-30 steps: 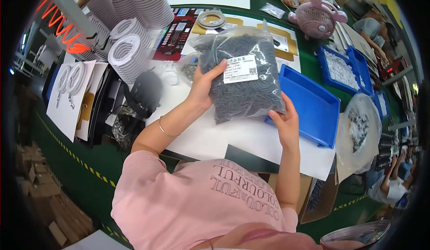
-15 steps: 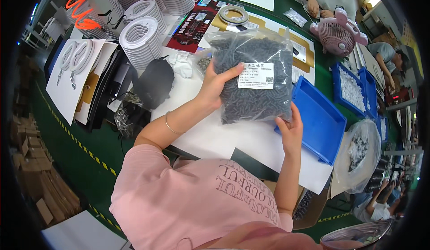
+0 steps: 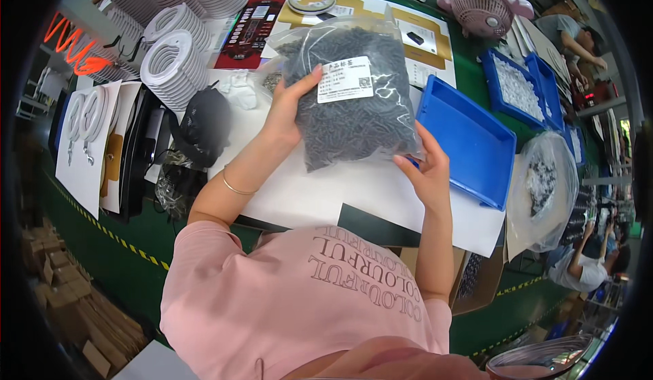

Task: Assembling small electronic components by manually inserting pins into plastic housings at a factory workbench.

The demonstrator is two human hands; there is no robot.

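A clear plastic bag (image 3: pixel 354 125) full of small dark grey pieces, with a white printed label (image 3: pixel 345 79) on its front, is held up above the worktable. My left hand (image 3: pixel 289 108) grips its left side, the thumb lying over the front by the label. At the lower right corner, my right hand (image 3: pixel 428 166) pinches the bag between thumb and fingers. Just right of the bag lies a shallow blue tray (image 3: pixel 469 145) with nothing in it. White paper (image 3: pixel 299 196) covers the table beneath my forearms.
Stacks of white rings (image 3: pixel 170 67) stand at the left, near a black pouch-like item (image 3: pixel 204 125). A tape roll (image 3: pixel 311 0) lies on printed cardboard at the back. On the right are a pink fan (image 3: pixel 479 6), a blue bin of white pieces (image 3: pixel 517 87) and a clear bag (image 3: pixel 544 189). Other people sit beyond.
The whole view has shifted, so the table items sit farther left and higher in the picture. The bag is tilted slightly differently, still between both hands.
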